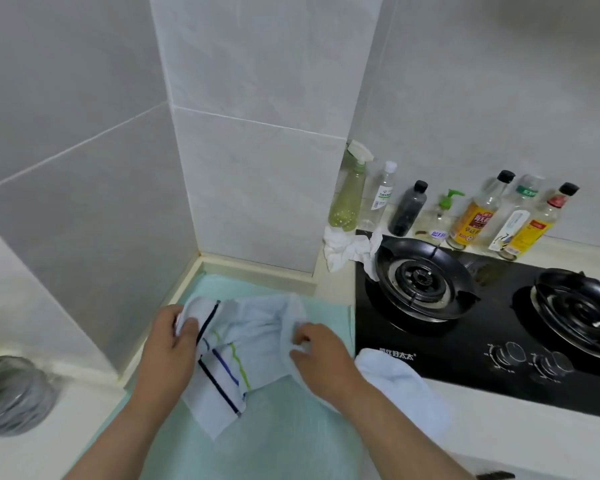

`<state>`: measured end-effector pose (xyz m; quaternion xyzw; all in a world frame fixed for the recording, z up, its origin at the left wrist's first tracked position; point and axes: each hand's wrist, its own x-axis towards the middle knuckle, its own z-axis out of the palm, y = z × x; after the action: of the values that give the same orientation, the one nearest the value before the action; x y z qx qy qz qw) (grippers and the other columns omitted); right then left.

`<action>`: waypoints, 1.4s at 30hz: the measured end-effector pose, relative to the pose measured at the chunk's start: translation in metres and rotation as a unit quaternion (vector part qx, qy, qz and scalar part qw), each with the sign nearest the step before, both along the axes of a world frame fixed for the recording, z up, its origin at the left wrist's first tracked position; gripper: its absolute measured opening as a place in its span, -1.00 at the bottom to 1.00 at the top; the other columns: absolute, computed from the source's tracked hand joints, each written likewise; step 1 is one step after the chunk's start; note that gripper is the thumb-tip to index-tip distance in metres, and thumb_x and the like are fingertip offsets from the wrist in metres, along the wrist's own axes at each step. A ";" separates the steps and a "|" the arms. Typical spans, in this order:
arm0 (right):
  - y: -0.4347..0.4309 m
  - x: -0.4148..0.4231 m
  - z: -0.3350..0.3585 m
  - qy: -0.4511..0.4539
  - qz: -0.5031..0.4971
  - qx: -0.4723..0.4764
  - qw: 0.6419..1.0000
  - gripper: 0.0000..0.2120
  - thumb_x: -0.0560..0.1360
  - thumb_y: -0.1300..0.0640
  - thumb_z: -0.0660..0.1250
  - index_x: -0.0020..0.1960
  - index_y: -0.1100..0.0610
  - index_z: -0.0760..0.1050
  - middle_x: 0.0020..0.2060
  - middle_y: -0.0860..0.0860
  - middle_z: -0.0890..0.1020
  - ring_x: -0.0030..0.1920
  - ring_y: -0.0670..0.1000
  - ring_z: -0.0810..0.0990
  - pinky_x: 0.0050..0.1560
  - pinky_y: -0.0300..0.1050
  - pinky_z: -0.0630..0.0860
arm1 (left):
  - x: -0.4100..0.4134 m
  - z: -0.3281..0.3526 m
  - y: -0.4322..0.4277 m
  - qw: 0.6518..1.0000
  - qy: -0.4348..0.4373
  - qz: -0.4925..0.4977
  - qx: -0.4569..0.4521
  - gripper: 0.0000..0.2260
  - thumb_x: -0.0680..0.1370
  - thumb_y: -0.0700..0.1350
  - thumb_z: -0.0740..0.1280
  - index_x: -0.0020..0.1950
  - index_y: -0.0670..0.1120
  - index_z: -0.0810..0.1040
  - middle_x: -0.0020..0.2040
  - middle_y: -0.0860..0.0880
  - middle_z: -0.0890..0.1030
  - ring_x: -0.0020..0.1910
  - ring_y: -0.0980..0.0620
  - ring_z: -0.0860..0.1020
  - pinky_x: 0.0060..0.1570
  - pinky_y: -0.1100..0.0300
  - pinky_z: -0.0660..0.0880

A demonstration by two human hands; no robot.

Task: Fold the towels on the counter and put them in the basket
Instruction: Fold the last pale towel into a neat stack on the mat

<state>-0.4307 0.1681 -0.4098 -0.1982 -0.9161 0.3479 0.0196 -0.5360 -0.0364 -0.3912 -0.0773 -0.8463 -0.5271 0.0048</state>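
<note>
Pinching the striped towel (243, 344) at both top corners. Left hand (168, 344) on the left corner, with fingers (187, 329) curled round the cloth by the dark stripe. Right hand (321, 355) on the right corner, with fingers (303, 336) closed on a bunched bit of cloth. Holding it by two corners, probably to pull it flat, ready for a fold. Not flat yet (lots of wrinkles in the middle, and the bottom end lying crooked toward the front). Resting on top of a pale green towel (274, 427), spread wide over the desk (499, 452), likely waiting for its own turn. Just beside the right arm, a fluffy white towel (402, 386), in a lump at the edge of the black gas stove (499, 341). Away at the left edge, a round grey thing (11, 393), maybe the basket, too blurry to tell. Nothing folded yet, by the look of it. Next, probably: tug the corners apart, smooth the cloth, then bring one end over the other. Best to keep loose cloth off the stove.
</note>
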 end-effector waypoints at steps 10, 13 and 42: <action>-0.066 0.071 -0.016 0.018 0.075 -0.079 0.994 -0.65 0.57 0.25 0.09 0.24 0.05 0.52 0.21 -0.06 0.56 0.22 -0.14 0.47 0.21 -0.50 0.23 | 0.079 0.014 -0.050 0.999 -0.028 -0.042 0.011 -0.79 0.60 -0.08 0.27 -0.22 -0.08 0.50 -0.32 -0.08 0.52 -0.31 -0.04 0.49 -0.27 0.07 0.35; -0.027 0.084 -0.020 0.063 -0.015 -0.011 0.998 -0.60 0.47 0.25 0.07 0.18 0.12 0.56 0.15 0.00 0.59 0.19 -0.05 0.51 0.19 -0.45 0.23 | 0.092 0.007 -0.050 0.997 -0.035 -0.065 0.017 -0.72 0.62 -0.03 0.24 -0.27 -0.08 0.49 -0.30 -0.06 0.52 -0.32 0.08 0.46 -0.23 0.14 0.34; -0.021 0.107 -0.008 0.252 -0.207 -0.223 0.919 -0.90 0.48 0.17 0.25 -0.05 0.18 0.48 -0.22 0.04 0.51 -0.22 0.02 0.45 -0.18 -0.08 0.37 | 0.088 -0.053 -0.086 0.970 0.038 -0.038 0.239 -0.85 0.52 -0.07 0.23 -0.08 0.00 0.60 -0.12 -0.04 0.63 -0.16 -0.07 0.54 -0.11 0.03 0.42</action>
<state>-0.3232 0.1475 -0.4175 -0.2883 -0.7184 0.5695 0.2764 -0.4483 -0.1227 -0.4443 -0.1263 -0.6914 -0.7105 0.0354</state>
